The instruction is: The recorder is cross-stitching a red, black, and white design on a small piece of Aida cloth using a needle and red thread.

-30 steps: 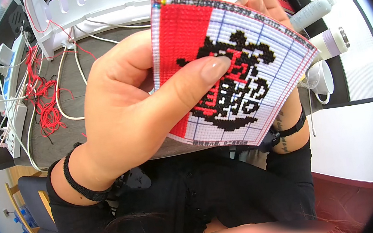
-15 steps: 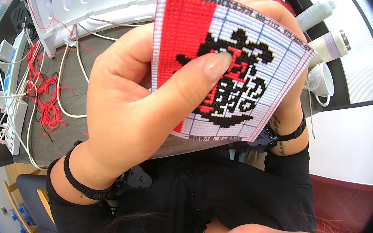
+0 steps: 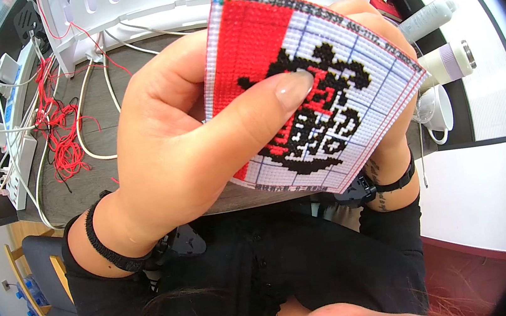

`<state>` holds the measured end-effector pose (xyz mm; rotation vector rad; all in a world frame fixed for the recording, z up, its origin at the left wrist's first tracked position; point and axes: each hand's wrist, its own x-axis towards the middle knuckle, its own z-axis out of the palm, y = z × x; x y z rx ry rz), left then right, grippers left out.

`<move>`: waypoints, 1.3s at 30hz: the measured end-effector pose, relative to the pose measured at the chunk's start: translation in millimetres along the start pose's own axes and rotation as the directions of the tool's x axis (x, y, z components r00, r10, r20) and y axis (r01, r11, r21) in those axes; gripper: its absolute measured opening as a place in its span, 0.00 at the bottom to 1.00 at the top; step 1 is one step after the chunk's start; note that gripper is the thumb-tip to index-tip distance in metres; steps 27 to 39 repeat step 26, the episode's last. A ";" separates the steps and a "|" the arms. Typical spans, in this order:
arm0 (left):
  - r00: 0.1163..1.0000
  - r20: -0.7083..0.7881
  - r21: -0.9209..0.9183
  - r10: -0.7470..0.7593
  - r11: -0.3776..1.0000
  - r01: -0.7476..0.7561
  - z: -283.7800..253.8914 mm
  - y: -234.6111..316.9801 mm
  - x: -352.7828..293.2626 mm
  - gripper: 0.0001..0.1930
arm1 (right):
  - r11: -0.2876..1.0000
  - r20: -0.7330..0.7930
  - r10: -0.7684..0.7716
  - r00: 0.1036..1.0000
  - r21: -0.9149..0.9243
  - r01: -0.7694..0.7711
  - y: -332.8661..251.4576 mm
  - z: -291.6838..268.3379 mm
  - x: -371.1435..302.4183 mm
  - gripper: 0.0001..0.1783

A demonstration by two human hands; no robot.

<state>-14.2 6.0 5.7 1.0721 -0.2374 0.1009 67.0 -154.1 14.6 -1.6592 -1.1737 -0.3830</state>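
A cross-stitch piece (image 3: pixel 350 127) is held up above the near edge of the table. Its stitches form a red block at the left and a black and red figure, on white gridded cloth with printed borders. My left hand (image 3: pixel 167 130) grips it from the left, thumb pressed on the stitched front, other fingers hidden behind. Behind the cloth's right side is my right hand (image 3: pixel 394 122); only bent knuckles at the upper edge and the hand's outer side show. Its fingers look curled, but whatever they hold is hidden by the cloth.
Tangled red and black thread (image 3: pixel 65 146) lies on the table (image 3: pixel 145 51) at the left, beside a power strip (image 3: pixel 25 157) with plugs and white cables. A white rack (image 3: pixel 140 14) stands at the back. On the right are a white mug (image 3: pixel 440 113), a tumbler (image 3: pixel 444 65) and a bottle (image 3: pixel 429 21).
The cloth's upper edge has tipped slightly down, and its surface has flexed a little. My left hand keeps the same grip; the right hand's knuckles have shifted slightly behind the cloth.
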 end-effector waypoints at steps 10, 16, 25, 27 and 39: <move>0.999 0.004 -0.026 -0.041 0.999 0.042 -1.6 -0.6 -0.3 0.13 | 0.996 0.054 -0.058 0.997 -0.067 0.061 -1.3 2.1 2.3 0.12; 0.999 0.001 -0.028 -0.035 0.999 0.035 -1.1 -0.2 -0.7 0.13 | 1.000 0.045 -0.007 0.999 -0.027 0.008 -4.2 1.7 2.5 0.12; 1.000 0.000 -0.038 -0.030 0.999 0.030 -1.7 0.4 -0.8 0.13 | 1.000 0.044 0.013 0.999 -0.025 -0.012 -1.0 2.7 0.1 0.13; 1.000 -0.001 -0.038 -0.030 0.999 0.030 -1.8 0.4 -0.8 0.13 | 1.000 0.046 0.027 0.999 -0.014 -0.026 -1.1 2.9 -0.1 0.13; 1.000 -0.001 -0.038 -0.030 0.999 0.030 -1.8 0.4 -0.8 0.13 | 1.000 0.046 0.027 0.999 -0.014 -0.026 -1.1 2.9 -0.1 0.13</move>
